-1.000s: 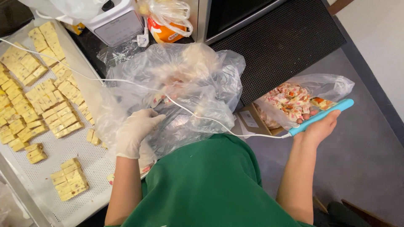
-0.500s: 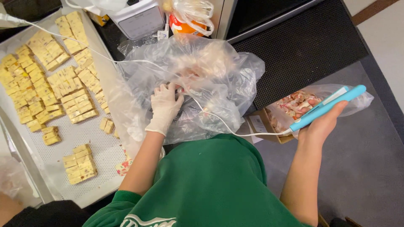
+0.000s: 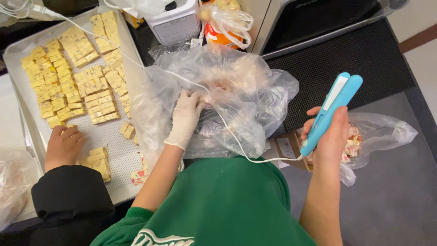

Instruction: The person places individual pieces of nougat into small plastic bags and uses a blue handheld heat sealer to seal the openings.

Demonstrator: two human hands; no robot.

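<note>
The right hand (image 3: 328,136) grips a blue handheld sealer (image 3: 331,110), tilted upright. The gloved left hand (image 3: 185,116) pinches the clear plastic bag (image 3: 236,91), well left of the sealer.

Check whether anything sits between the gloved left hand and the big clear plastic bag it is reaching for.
Nothing visible does: the gloved left hand already rests on the big clear plastic bag. The white cord merely passes beside the hand.
</note>
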